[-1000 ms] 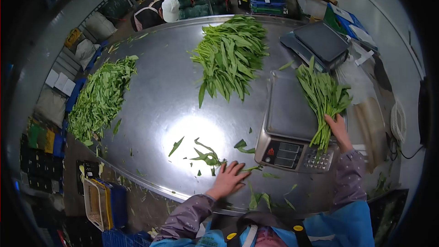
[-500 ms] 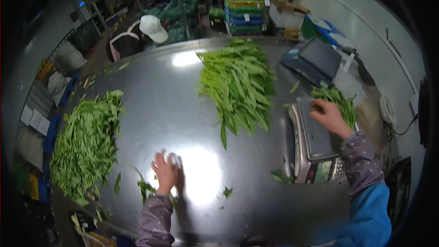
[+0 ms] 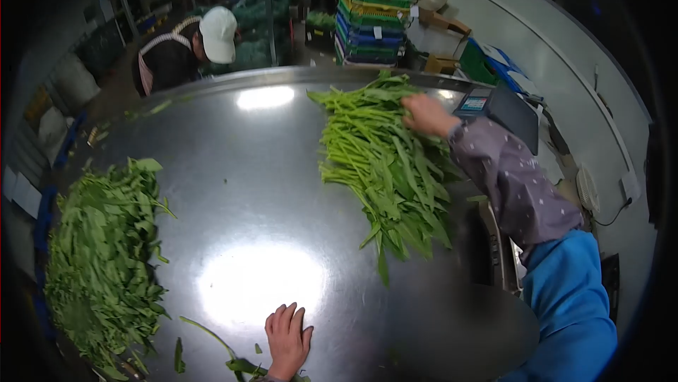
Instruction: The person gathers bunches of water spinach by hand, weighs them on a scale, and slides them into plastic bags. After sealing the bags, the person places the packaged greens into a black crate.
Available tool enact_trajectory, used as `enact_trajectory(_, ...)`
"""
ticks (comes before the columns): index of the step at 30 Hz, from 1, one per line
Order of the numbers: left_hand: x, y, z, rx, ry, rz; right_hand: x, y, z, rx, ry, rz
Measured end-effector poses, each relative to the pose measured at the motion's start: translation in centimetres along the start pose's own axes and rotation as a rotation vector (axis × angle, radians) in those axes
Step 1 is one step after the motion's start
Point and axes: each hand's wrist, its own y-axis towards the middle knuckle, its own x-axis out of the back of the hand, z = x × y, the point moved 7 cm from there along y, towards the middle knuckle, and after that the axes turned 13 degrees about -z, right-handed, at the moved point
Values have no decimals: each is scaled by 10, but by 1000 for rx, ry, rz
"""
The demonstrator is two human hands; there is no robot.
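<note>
A pile of long-stemmed leafy greens (image 3: 385, 170) lies on the metal table (image 3: 261, 163), stems toward the left and leaves toward the right. At its far right edge my right hand (image 3: 429, 116) has its fingers closed on some of the leaves; the fingertips are partly lost among them. My left hand (image 3: 288, 343) rests palm down on the near part of the table, fingers stretched out, holding nothing. Close to it lie a loose stem (image 3: 212, 332) and a few leaves.
Another heap of greens (image 3: 106, 262) covers the table's left side. My right arm hides much of the near scale (image 3: 503, 248). A second scale (image 3: 512, 117) stands at the back right. Beyond the table are stacked crates (image 3: 371, 21) and a person in a white cap (image 3: 218, 34).
My right hand has gone from above the near scale to the far right of the middle pile. My left hand has shifted nearer and slightly right. The whole view has shifted.
</note>
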Motion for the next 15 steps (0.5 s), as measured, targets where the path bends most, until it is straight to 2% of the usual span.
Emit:
enact_trajectory(1,-2,0,0,5,2,8,-12,19,2,10,-36,-83)
enact_trajectory(2,-2,1,1,31,-17,29,-23,39,4,-59,-19,-19)
enact_trajectory(6,-4,2,5,60,-6,113,-70,104,9,-29,53,-214)
enact_trajectory(8,-2,3,7,37,-18,109,-101,132,11,-10,50,-140)
enact_trajectory(13,-1,2,11,71,-34,162,-153,151,8,-13,159,-178)
enact_trajectory(15,-3,2,13,82,-36,175,-168,147,19,108,189,-140)
